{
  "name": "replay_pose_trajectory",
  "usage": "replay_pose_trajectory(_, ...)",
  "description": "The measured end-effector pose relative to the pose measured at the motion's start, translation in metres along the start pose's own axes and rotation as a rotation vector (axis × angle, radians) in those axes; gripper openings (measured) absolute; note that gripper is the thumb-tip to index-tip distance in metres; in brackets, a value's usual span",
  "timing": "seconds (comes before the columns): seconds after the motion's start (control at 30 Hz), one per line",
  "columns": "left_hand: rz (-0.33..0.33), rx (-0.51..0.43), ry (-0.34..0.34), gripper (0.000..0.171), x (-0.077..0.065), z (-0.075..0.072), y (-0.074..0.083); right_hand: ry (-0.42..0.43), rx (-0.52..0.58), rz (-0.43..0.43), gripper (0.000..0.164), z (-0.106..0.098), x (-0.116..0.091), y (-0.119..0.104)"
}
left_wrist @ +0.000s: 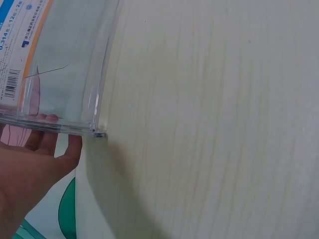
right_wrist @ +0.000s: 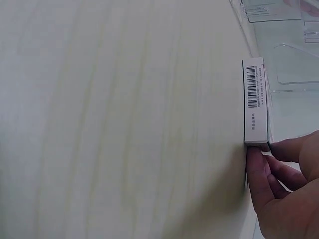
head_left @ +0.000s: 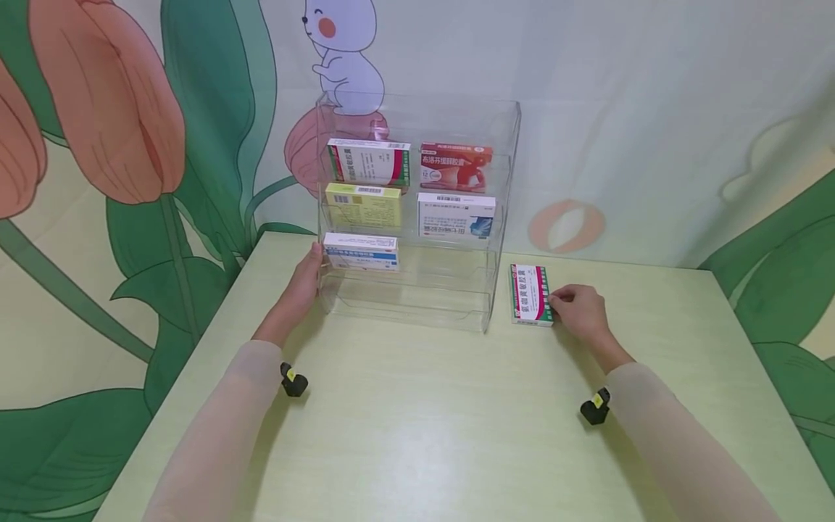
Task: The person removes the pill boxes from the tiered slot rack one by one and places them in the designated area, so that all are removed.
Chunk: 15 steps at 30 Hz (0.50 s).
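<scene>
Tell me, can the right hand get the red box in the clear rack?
Probably yes: the red box sits high in the clear rack, no other box blocking it. But the right hand would likely first release the flat box it pinches.

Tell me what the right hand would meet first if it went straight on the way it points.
The right hand would first meet the medicine box right at its fingers. Beyond that, its line seems to run leftward to the clear rack, though depth is hard to judge.

Head looking down, wrists close, rack [head_left: 417, 297] shared
</scene>
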<state>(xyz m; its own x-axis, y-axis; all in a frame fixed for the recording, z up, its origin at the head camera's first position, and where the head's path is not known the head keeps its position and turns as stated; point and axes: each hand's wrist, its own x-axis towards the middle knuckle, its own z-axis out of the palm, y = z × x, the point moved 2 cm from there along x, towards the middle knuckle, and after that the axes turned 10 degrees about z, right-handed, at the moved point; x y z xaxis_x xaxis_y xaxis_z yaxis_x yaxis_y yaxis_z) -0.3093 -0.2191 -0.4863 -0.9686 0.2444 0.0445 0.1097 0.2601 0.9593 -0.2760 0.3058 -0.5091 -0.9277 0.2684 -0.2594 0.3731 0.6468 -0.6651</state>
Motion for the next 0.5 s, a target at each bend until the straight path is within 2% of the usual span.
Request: replay_pose_trajectory(0.5, -0.011, -0.006, -0.001, 0.076, 0.0010, 0.0008, 0.0005, 0.011, -0.018, -0.005, 0.031, 0.0019, 0.0012, 0.0008)
